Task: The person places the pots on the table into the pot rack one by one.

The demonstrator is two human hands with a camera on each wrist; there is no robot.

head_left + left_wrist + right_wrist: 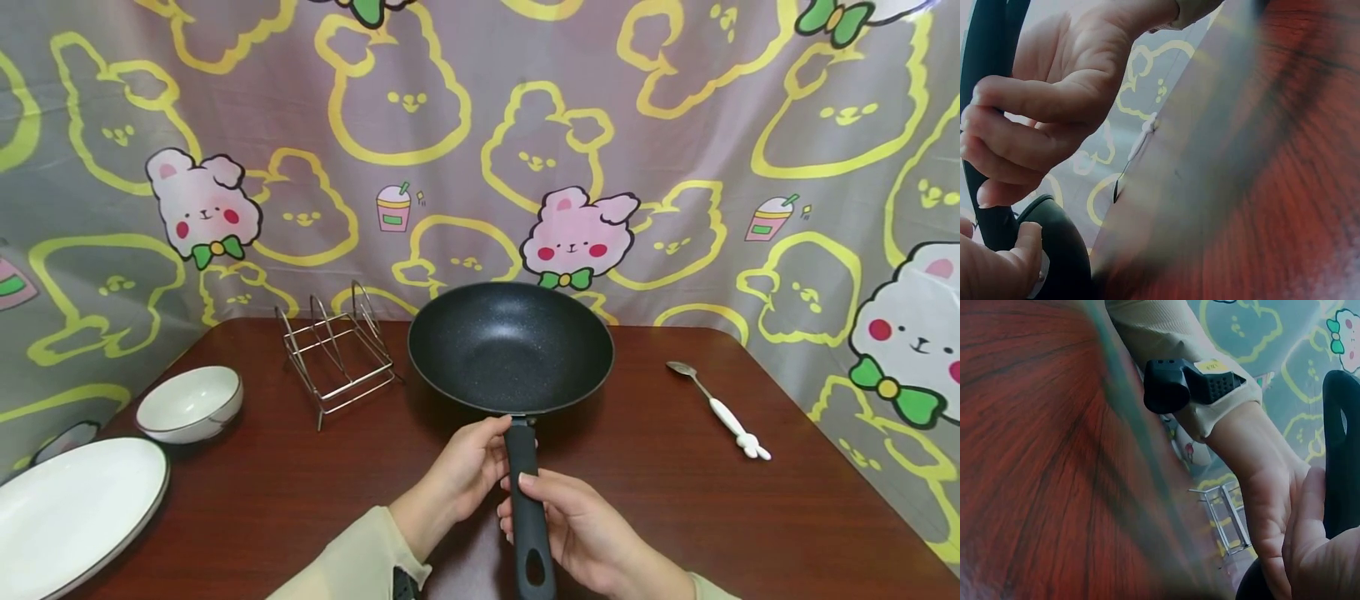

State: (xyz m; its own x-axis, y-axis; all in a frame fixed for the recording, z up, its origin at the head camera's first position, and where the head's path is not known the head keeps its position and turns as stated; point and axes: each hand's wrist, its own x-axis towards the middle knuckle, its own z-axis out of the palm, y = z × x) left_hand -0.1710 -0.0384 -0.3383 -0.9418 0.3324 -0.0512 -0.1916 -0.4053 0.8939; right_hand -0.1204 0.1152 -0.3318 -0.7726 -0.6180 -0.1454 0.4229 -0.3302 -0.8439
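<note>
The dark red-brown wooden worktop [675,500] carries everything. At its middle sits the black speckled non-stick frying pan [510,346], its long black plastic handle [527,508] pointing toward the person. The left hand [461,475] grips the handle just below the pan's rim, fingers curled round it; the right hand [573,525] holds the handle lower down, fingers [1016,134] wrapped round it. At the left edge lies a large white round plate [67,517], with a white ceramic bowl [191,404] behind it, then a wire metal rack [337,354] just beside the pan. Well to the right lies a metal spoon with a white handle [720,408]
</note>
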